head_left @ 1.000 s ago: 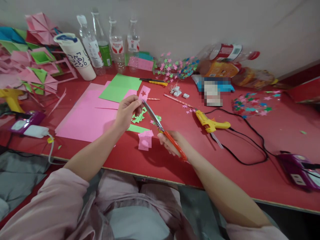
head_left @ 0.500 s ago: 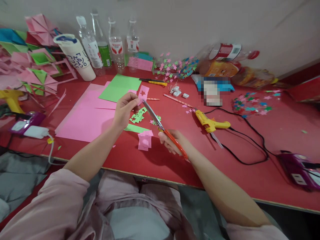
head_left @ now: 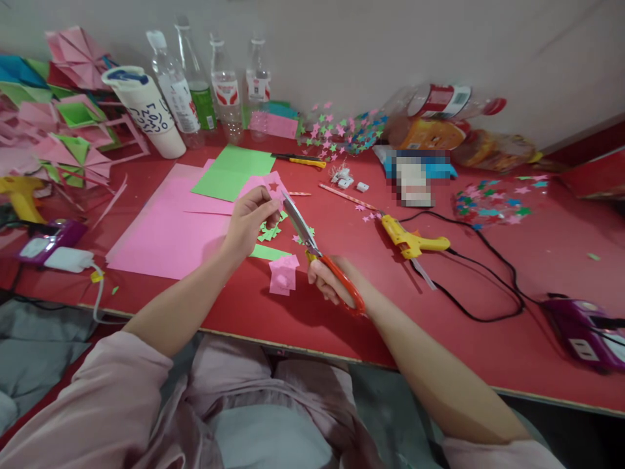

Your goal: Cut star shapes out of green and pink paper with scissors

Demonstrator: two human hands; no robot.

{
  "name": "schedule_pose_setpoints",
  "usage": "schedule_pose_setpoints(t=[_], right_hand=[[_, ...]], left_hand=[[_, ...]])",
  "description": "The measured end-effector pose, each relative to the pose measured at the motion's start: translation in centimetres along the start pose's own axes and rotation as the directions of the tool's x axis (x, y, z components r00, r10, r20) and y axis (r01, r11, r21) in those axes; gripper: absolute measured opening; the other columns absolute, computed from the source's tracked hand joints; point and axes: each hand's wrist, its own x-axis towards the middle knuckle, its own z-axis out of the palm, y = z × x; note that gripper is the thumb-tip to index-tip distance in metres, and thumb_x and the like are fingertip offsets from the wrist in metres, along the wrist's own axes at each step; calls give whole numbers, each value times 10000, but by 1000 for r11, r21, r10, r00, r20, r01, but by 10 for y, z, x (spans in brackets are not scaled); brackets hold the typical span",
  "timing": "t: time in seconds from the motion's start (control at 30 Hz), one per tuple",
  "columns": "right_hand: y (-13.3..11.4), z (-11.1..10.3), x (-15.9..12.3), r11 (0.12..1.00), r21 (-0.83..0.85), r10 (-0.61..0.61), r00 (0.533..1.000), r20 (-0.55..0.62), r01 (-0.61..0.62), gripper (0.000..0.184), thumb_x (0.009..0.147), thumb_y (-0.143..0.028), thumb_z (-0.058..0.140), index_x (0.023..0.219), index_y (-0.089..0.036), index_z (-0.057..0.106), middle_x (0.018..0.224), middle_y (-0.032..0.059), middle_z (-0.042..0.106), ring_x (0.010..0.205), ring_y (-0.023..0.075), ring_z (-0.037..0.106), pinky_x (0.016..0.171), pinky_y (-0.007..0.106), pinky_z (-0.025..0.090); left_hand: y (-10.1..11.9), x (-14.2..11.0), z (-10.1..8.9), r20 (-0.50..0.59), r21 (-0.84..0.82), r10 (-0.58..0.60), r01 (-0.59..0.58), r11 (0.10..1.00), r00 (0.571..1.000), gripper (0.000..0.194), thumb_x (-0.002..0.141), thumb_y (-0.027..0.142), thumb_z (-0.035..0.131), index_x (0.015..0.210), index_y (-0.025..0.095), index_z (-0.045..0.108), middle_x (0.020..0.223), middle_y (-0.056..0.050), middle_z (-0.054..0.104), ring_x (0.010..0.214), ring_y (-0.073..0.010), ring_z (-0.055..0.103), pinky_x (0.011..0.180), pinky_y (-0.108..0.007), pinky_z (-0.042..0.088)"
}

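Pinched in my left hand (head_left: 251,220) is a piece of pink paper (head_left: 270,182) with a star-shaped hole in it. My right hand (head_left: 329,279) grips red-handled scissors (head_left: 303,229), their blade tips close to the paper's right edge. Below the hands lie small pink paper pieces (head_left: 283,274) in a pile, a green paper strip (head_left: 271,253) and a heap of green scraps (head_left: 271,229). Large pink sheets (head_left: 156,228) rest beside my left forearm, with a green sheet (head_left: 232,170) on top of them.
Yellow glue gun (head_left: 413,241) with a black cord lies to the right. Clear bottles (head_left: 227,91) and a white tumbler (head_left: 146,114) stand along the wall. A utility knife (head_left: 305,161), a pencil (head_left: 344,195) and a bag of paper stars (head_left: 493,205) lie farther back.
My left hand has turned and shifted slightly right, and the pink paper now tilts differently, showing more of its width. The scissors have moved slightly, their blades looking nearly closed.
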Motion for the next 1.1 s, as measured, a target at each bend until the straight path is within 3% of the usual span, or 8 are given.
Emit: schedule_pose_setpoints(t=[0.2, 0.43, 0.77, 1.1], right_hand=[[-2, 1, -2, 1000, -14, 1, 1000, -23, -2, 431, 822, -572, 458, 634, -184, 469, 361, -94, 338, 295, 54, 353, 386, 209, 377], [1, 8, 5, 993, 35, 113, 992, -56, -111, 437, 789, -593, 491, 612, -196, 445, 330, -96, 335, 248, 59, 328, 319, 206, 342], [6, 10, 5, 994, 47, 102, 992, -78, -99, 446, 775, -610, 501, 607, -202, 441, 332, -99, 335, 233, 65, 332, 285, 205, 295], [4, 9, 5, 997, 40, 64, 994, -90, -61, 482, 738, -659, 495, 623, -193, 461, 330, -99, 354, 250, 57, 339, 325, 207, 345]], left_hand=[[2, 1, -1, 21, 8, -28, 28, 1000, 999, 122, 700, 165, 577, 606, 174, 499, 486, 57, 511, 409, -24, 430, 399, -165, 325], [-5, -3, 6, -26, -51, -5, 4, 999, 1000, 148, 730, 177, 580, 610, 173, 494, 481, 62, 525, 415, -18, 440, 419, -154, 351], [-8, -5, 10, -36, -94, -24, 21, 995, 999, 163, 741, 212, 598, 622, 175, 493, 497, 62, 525, 434, -17, 451, 429, -150, 363], [-4, -5, 10, 3, -95, -31, 31, 995, 1000, 123, 719, 208, 599, 632, 173, 520, 487, 66, 521, 416, -15, 440, 420, -151, 355]])
